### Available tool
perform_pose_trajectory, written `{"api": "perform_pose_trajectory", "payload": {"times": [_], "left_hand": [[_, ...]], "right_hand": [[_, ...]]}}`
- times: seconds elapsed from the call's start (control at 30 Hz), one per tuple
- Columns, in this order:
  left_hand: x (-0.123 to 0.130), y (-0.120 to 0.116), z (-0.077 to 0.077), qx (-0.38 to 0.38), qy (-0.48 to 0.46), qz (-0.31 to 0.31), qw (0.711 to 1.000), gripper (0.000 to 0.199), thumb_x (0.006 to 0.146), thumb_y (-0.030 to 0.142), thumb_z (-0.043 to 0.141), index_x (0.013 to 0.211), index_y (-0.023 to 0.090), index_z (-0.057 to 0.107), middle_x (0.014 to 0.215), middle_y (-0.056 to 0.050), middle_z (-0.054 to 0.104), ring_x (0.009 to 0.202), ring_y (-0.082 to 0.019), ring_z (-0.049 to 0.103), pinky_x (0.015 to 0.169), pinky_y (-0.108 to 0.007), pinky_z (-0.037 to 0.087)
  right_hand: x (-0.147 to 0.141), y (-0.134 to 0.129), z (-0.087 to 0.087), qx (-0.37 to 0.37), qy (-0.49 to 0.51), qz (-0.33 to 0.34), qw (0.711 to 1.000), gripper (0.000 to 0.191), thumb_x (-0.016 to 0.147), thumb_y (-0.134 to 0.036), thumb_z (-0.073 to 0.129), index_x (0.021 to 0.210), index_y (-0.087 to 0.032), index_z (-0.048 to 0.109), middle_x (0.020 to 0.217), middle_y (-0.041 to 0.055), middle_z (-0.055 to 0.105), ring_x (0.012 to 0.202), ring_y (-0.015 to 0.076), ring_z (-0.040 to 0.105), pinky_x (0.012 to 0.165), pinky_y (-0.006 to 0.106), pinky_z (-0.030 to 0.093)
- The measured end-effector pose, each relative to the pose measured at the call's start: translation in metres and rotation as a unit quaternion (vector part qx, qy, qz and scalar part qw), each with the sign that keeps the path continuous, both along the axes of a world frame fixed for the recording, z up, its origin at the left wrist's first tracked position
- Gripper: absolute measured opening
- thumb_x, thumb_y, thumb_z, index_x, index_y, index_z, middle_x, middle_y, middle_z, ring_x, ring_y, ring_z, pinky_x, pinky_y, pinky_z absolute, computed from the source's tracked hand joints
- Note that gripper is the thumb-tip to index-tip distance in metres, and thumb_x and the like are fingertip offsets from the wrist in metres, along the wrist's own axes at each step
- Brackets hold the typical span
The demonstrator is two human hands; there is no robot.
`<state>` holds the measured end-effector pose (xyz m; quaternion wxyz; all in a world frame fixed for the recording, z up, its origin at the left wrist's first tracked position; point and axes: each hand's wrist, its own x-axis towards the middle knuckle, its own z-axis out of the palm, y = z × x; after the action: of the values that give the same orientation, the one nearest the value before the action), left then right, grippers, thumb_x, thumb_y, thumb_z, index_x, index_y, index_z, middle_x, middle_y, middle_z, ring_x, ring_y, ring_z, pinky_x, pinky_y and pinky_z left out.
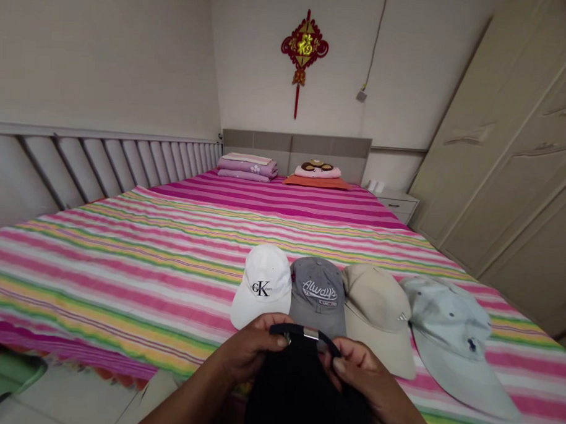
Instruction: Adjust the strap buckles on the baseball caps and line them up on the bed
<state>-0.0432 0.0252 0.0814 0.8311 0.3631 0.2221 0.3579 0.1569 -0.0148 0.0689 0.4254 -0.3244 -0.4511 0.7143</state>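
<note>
Between my hands is a black baseball cap [305, 386], its back strap and metal buckle facing up. My left hand [255, 347] pinches the left end of the strap. My right hand [358, 369] grips the strap's other end, thumb on top. Just beyond, on the bed, sit a white cap [268, 270] with black "CK" lettering, a grey cap [318, 278] with "Always" on it, a beige cap [377, 302] and a pale blue cap [450, 329], side by side in a row. The black cap's lower part runs out of the frame.
The caps rest on a striped bedspread [123, 262]. Folded purple bedding [247, 167] and a pink folded item [318, 171] lie near the headboard [257, 143]. A railing [103, 162] runs along the left; a wardrobe [508, 158] stands right. A green stool [12, 376] is at lower left.
</note>
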Motion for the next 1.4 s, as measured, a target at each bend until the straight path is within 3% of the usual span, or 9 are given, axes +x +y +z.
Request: {"api": "perform_pose_trajectory", "payload": {"times": [0.23,0.4,0.6,0.73,0.83,1.03,1.23,1.33,1.4], "left_hand": [[0.003,0.003,0.017,-0.004,0.106,0.033,0.994,0.022,0.048,0.015,0.074,0.068,0.011,0.066,0.058,-0.001,0.062,0.051,-0.008,0.054,0.052,-0.018,0.038],[0.008,0.003,0.025,0.019,0.129,-0.013,0.991,0.017,0.049,0.015,0.069,0.064,0.009,0.065,0.051,0.0,0.057,0.045,-0.006,0.046,0.045,-0.017,0.03],[0.014,-0.003,0.023,0.02,0.136,-0.011,0.991,0.016,0.046,0.017,0.072,0.054,0.011,0.059,0.046,0.002,0.051,0.044,-0.006,0.043,0.045,-0.018,0.029],[0.007,0.0,0.014,0.006,0.058,0.044,0.997,0.023,0.048,0.025,0.074,0.053,0.012,0.056,0.045,0.003,0.05,0.04,-0.005,0.041,0.042,-0.018,0.026],[0.0,0.005,0.011,0.004,-0.035,0.098,0.995,0.026,0.051,0.03,0.073,0.054,0.014,0.054,0.046,0.004,0.048,0.04,-0.005,0.04,0.041,-0.018,0.025],[-0.002,0.007,0.011,-0.008,-0.015,0.111,0.994,0.021,0.057,0.026,0.072,0.055,0.012,0.055,0.045,0.004,0.047,0.04,-0.003,0.038,0.043,-0.016,0.027],[-0.036,0.011,-0.024,0.055,0.032,-0.013,0.998,0.043,0.054,0.041,0.074,0.082,0.009,0.066,0.072,-0.006,0.064,0.066,-0.013,0.055,0.063,-0.022,0.038],[-0.052,0.003,-0.054,0.052,0.105,-0.092,0.989,0.04,0.049,0.028,0.078,0.084,0.011,0.066,0.072,-0.004,0.063,0.063,-0.011,0.053,0.059,-0.02,0.037],[-0.057,-0.008,-0.07,0.028,0.135,-0.091,0.986,0.028,0.055,0.02,0.075,0.081,0.012,0.066,0.069,-0.003,0.062,0.056,-0.008,0.051,0.054,-0.019,0.035]], "right_hand": [[-0.006,-0.004,0.019,0.045,-0.038,0.005,0.998,0.035,0.072,-0.047,0.06,0.077,-0.013,0.056,0.047,-0.0056,0.041,0.043,0.0052,0.03,0.043,0.019,0.022],[-0.012,-0.002,0.029,0.053,-0.078,0.002,0.996,0.034,0.073,-0.047,0.058,0.069,-0.014,0.054,0.042,-0.0077,0.038,0.036,0.0036,0.024,0.037,0.019,0.015],[-0.024,-0.002,0.03,0.042,-0.047,-0.005,0.998,0.032,0.07,-0.044,0.06,0.061,-0.016,0.05,0.04,-0.0078,0.038,0.035,0.0042,0.026,0.037,0.019,0.018],[-0.026,0.0,0.031,0.051,0.057,-0.072,0.994,0.027,0.067,-0.035,0.06,0.053,-0.017,0.045,0.052,-0.0006,0.051,0.047,0.0101,0.042,0.048,0.023,0.033],[-0.02,0.004,0.03,0.042,0.109,-0.14,0.983,0.027,0.072,-0.037,0.055,0.056,-0.019,0.043,0.058,0.0009,0.055,0.051,0.012,0.045,0.051,0.024,0.034],[-0.015,0.0,0.021,0.031,0.002,0.1,0.995,0.035,0.053,-0.03,0.076,0.064,-0.016,0.046,0.057,-0.0054,0.043,0.048,0.0051,0.03,0.045,0.019,0.02],[-0.018,-0.002,0.021,0.015,0.138,0.014,0.99,0.037,0.055,-0.022,0.074,0.061,-0.019,0.037,0.056,-0.0057,0.044,0.048,0.0056,0.034,0.046,0.02,0.024],[-0.02,0.0,0.023,-0.006,0.203,-0.025,0.979,0.035,0.056,-0.018,0.073,0.063,-0.019,0.039,0.055,-0.0048,0.049,0.046,0.0065,0.04,0.045,0.019,0.028],[-0.023,0.004,0.022,-0.023,0.235,-0.051,0.971,0.033,0.057,-0.016,0.073,0.063,-0.019,0.041,0.055,-0.0045,0.051,0.048,0.0073,0.044,0.047,0.019,0.032]]}}
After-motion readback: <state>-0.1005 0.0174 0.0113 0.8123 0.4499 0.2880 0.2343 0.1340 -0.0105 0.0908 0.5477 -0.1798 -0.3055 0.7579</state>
